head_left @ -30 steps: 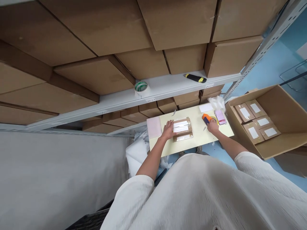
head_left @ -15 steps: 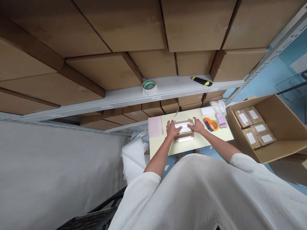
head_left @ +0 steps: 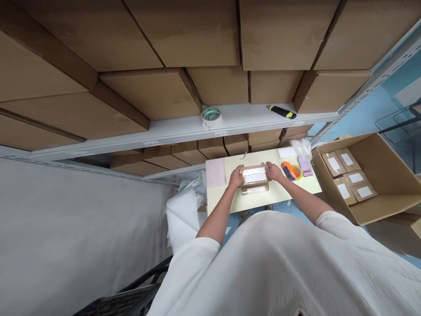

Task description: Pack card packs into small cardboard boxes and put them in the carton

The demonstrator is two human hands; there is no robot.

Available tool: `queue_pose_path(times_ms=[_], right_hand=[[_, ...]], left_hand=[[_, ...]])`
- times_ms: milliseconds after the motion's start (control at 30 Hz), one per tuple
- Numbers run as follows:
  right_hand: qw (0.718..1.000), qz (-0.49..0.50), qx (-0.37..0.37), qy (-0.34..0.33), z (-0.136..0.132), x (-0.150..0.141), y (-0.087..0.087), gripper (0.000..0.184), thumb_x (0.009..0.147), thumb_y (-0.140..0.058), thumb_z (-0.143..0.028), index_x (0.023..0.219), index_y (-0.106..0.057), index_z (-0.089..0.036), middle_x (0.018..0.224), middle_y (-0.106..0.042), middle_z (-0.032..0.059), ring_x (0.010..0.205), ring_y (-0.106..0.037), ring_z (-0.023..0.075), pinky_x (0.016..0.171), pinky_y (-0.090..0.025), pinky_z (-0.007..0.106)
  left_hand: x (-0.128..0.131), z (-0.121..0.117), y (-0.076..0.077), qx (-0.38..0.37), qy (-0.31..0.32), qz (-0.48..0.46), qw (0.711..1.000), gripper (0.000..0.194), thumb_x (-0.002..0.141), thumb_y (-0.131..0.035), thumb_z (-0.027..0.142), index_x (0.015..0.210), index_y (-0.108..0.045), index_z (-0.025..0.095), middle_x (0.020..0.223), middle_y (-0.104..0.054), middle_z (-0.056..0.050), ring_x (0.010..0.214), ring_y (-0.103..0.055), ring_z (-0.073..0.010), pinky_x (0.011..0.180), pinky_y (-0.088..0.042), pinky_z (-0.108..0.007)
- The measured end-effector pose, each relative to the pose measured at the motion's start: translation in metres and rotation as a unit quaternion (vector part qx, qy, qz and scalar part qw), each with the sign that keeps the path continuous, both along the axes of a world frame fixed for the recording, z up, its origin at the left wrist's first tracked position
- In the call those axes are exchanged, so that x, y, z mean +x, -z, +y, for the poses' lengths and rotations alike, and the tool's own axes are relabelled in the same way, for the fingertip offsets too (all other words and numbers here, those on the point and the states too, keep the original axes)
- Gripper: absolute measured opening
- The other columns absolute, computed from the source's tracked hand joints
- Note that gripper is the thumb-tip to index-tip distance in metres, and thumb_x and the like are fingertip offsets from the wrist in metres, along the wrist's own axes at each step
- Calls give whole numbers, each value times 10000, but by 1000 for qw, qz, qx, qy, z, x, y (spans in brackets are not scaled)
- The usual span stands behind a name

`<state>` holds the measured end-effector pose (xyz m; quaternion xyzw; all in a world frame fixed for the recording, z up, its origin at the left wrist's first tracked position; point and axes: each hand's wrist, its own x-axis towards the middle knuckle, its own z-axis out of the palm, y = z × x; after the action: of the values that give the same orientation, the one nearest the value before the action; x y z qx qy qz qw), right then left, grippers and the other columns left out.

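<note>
The left hand (head_left: pixel 236 177) and right hand (head_left: pixel 274 171) grip opposite ends of small brown cardboard boxes (head_left: pixel 255 175) with white labels and clear tape, their fingers curled around the edges. The boxes are at the middle of a pale yellow tabletop (head_left: pixel 230 202), just in front of another taped box (head_left: pixel 255 189), which lies nearer the person. An orange tape dispenser (head_left: pixel 290 170) sits right of the right hand. Beyond the tabletop, a shelf (head_left: pixel 243 112) bears a tape roll (head_left: pixel 211 115) and a black-and-yellow utility knife (head_left: pixel 282 112). Right of the tabletop, a large open carton (head_left: pixel 391 199) holds labelled boxes (head_left: pixel 350 159).
</note>
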<state>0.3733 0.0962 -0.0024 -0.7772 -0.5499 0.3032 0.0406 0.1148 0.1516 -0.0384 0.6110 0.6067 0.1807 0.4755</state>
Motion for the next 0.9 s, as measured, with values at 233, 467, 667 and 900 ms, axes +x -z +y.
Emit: queue_pose_path(times_ms=[233,467,667,900], right_hand=[[986,9,164,28,-2,-4,-43,576,1114,-371,-536,1588,-484,-228,1480,-633,190,1114,-718,351,945,-603,494],[987,36,154,17,-33,-15,-30,487,1097,-396,-558,1434,-493,-221,1451,-600,187,1049,-697,327,890,-599,483],[996,65,53,21,-61,-7,9,324,1054,-478,-491,1267,-512,-249,1328,-626,141,1016,-689,307,916,-586,484],[984,138,31,104,-27,3,11,417,1022,-498,-438,1366,-522,-204,1436,-658,165,1215,-692,271,1089,-546,414]], left_hand=[[-2,11,-46,134,-45,-71,987,389,979,-606,222,1358,-682,269,1488,-650,-115,1382,-625,-289,1227,-484,-451],[-5,-23,-40,95,-90,-23,991,100,984,-648,276,1076,-623,246,1256,-622,-92,1154,-673,-240,1098,-548,-419],[-9,-53,-2,7,-55,7,998,247,877,-651,91,1070,-573,225,1285,-617,-101,1069,-703,-207,1059,-560,-391],[-2,-25,2,-25,-102,9,994,411,960,-659,237,1332,-483,244,1439,-634,-126,1291,-666,-246,1093,-536,-397]])
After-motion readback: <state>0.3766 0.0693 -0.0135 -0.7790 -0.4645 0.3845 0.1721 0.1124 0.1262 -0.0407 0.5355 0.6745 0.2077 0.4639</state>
